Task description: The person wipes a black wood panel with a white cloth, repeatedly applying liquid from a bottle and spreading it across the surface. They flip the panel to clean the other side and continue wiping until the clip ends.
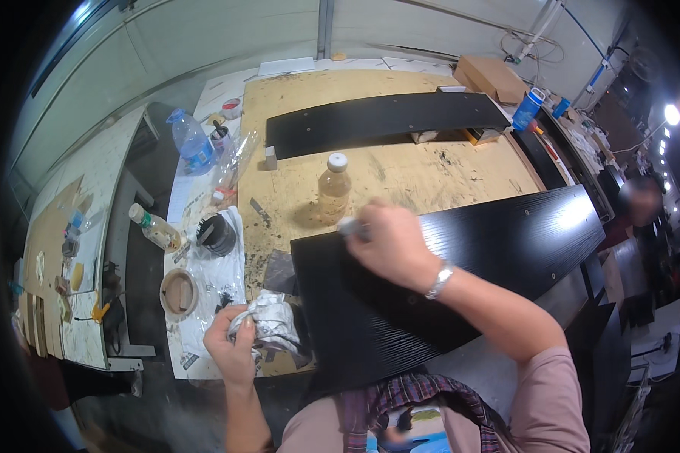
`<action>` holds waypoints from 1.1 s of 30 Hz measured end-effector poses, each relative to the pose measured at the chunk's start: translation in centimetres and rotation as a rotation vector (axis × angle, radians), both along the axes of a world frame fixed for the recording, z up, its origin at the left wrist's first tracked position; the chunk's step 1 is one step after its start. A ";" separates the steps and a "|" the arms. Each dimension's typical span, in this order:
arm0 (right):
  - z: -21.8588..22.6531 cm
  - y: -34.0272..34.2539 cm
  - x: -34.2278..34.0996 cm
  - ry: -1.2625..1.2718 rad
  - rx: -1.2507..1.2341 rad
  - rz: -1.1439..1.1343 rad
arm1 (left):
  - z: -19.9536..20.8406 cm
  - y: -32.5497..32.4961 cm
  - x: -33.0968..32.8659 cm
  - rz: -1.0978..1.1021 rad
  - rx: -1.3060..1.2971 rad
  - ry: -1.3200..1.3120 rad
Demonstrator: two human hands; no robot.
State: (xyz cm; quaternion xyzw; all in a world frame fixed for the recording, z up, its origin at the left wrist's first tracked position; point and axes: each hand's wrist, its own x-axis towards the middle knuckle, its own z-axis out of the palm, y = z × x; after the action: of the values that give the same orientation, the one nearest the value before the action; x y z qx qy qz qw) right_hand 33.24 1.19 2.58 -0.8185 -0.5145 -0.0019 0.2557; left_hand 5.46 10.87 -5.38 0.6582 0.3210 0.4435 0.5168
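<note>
My left hand [232,343] grips a crumpled white and grey stained rag [273,323] beside the near left corner of a black wood-grain panel [476,249]. Over that panel's far left edge, my right hand [395,245] is closed on a small whitish wad [349,226], blurred and partly hidden by the fingers. A clear bottle [334,190] with a white cap and pale yellowish liquid stands just beyond it. Dark sheet material [280,273] lies between the rag and the bottle.
Farther back, a second black panel [385,121] rests on small blocks. At left are a black pot [216,235], a round tan dish [179,294], a capped bottle [156,227] and a blue water bottle [193,141]. A blue container [528,109] stands at back right.
</note>
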 end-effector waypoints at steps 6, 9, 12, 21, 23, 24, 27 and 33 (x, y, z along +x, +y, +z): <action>0.6 -0.4 -0.7 0.074 0.118 0.008 | -0.8 0.2 -0.3 -0.107 -0.100 0.017; 0.8 1.2 -2.7 -0.037 0.004 0.093 | -1.3 0.4 0.8 -0.113 -0.089 0.102; 0.7 1.7 -1.5 -0.107 -0.052 -0.071 | -7.5 2.9 1.4 -0.131 0.003 0.429; 2.7 3.6 -2.5 1.073 0.173 0.120 | -12.7 14.7 -1.0 0.330 0.032 0.274; 2.6 5.4 -3.6 1.165 0.141 0.135 | -12.5 18.2 -0.4 0.497 0.091 0.285; 2.5 6.3 -4.0 1.172 0.115 0.157 | -12.9 19.8 0.0 0.531 0.107 0.340; 1.5 9.2 -4.6 1.159 0.088 0.178 | -14.3 22.8 1.6 0.555 0.125 0.455; 0.3 12.8 -5.8 1.130 0.102 0.121 | -15.4 24.5 2.8 0.435 0.058 0.388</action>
State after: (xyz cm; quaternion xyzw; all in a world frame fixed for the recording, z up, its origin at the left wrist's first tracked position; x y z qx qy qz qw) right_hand 27.43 14.02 2.87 -0.6481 -0.3430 0.4260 0.5299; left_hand 8.25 35.33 -20.74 0.6610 0.5345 0.4188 0.3196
